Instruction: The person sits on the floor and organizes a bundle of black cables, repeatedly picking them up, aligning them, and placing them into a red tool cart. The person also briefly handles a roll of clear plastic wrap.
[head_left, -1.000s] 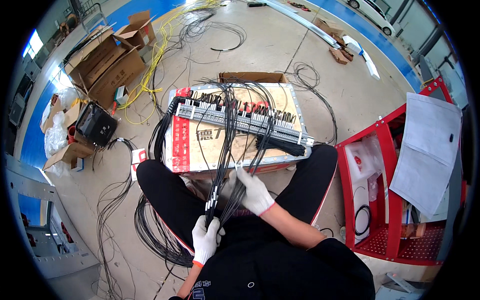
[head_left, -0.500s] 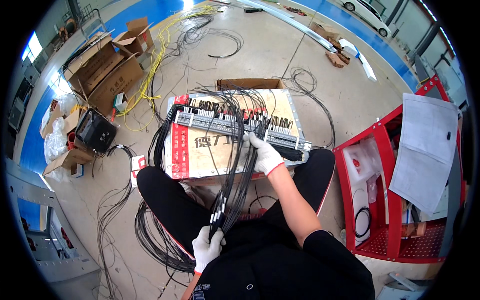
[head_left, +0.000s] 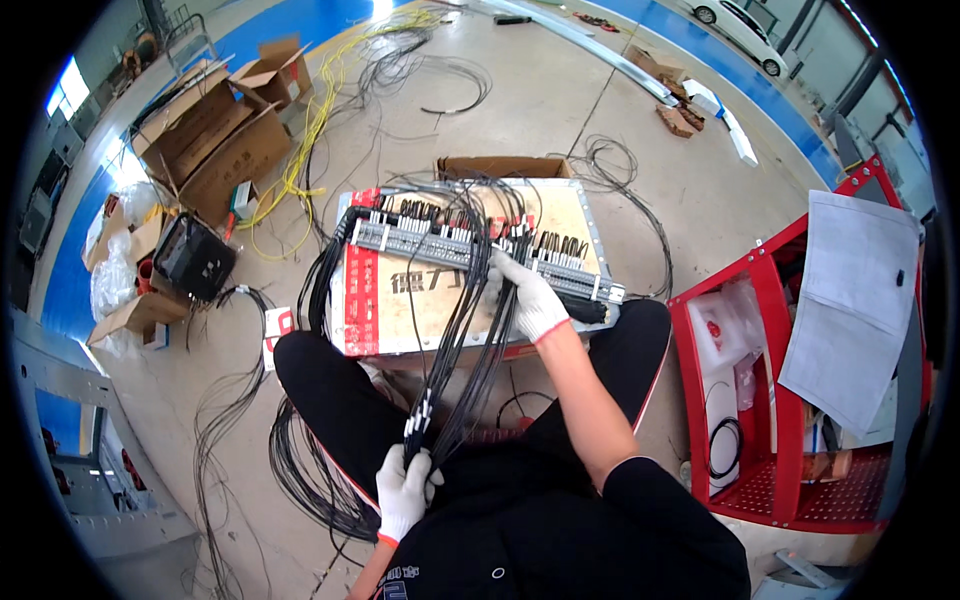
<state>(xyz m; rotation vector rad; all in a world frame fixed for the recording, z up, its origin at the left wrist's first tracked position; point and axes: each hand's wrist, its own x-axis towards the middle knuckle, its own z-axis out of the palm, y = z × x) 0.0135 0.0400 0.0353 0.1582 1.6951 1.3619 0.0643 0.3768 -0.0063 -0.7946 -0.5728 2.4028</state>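
My left hand [head_left: 403, 494], in a white glove, is closed round a bundle of black wires [head_left: 462, 345] close to my lap. White marker sleeves [head_left: 419, 412] show on the wires just above that grip. Higher up, my gloved right hand [head_left: 526, 296] has its fingers closed on part of the same bundle, beside the grey terminal strip [head_left: 400, 243]. This strip lies across a wooden box top [head_left: 400, 315]. Along the strip's far side stand many short black wire loops with white sleeves. The bundle hides part of the strip, and the right fingertips are partly behind wires.
Between my knees stands the box, with an open carton [head_left: 505, 167] behind it. On the right is a red metal rack [head_left: 780, 400] with a grey sheet [head_left: 850, 290] over it. Coiled black cables [head_left: 310, 480], yellow cables [head_left: 318, 130] and cardboard boxes [head_left: 220, 140] lie at left.
My left hand has shifted a little to the left and up, bringing the sleeved part of the bundle along. My right hand stays near the strip, its fingers slightly more curled in.
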